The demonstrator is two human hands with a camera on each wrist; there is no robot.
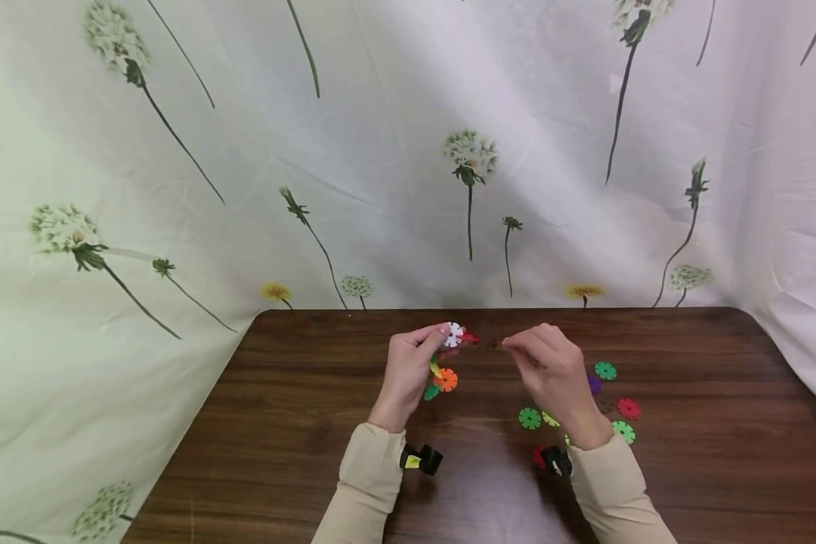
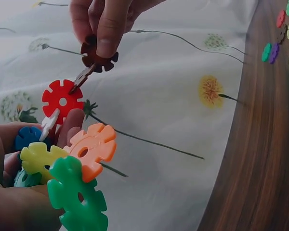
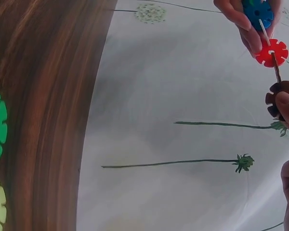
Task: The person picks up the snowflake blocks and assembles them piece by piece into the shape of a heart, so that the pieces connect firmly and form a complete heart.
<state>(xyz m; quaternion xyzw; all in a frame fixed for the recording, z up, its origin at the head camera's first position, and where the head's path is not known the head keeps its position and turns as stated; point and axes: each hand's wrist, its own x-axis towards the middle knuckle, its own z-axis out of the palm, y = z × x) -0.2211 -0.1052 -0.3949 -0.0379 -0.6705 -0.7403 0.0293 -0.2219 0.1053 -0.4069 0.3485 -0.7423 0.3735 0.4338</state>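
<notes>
My left hand (image 1: 408,370) holds a chain of interlocking notched plastic discs above the table. The left wrist view shows its green disc (image 2: 70,180), orange disc (image 2: 102,144), yellow disc (image 2: 36,160) and blue disc (image 2: 26,138) around the palm. Beyond them a white disc (image 2: 49,124), seen edge-on, meets a red disc (image 2: 52,100). One brown disc (image 2: 82,79), also edge-on, meets the red one's notched rim. Between thumb and fingers my right hand (image 1: 556,370) pinches a second brown disc (image 3: 274,91), which touches the edge-on brown disc.
Several loose discs lie on the brown table (image 1: 279,438) around and beneath the right forearm, among them a green disc (image 1: 530,418), a red disc (image 1: 629,409) and a purple disc (image 1: 595,384). A flower-printed cloth (image 1: 381,151) hangs behind the table's far edge.
</notes>
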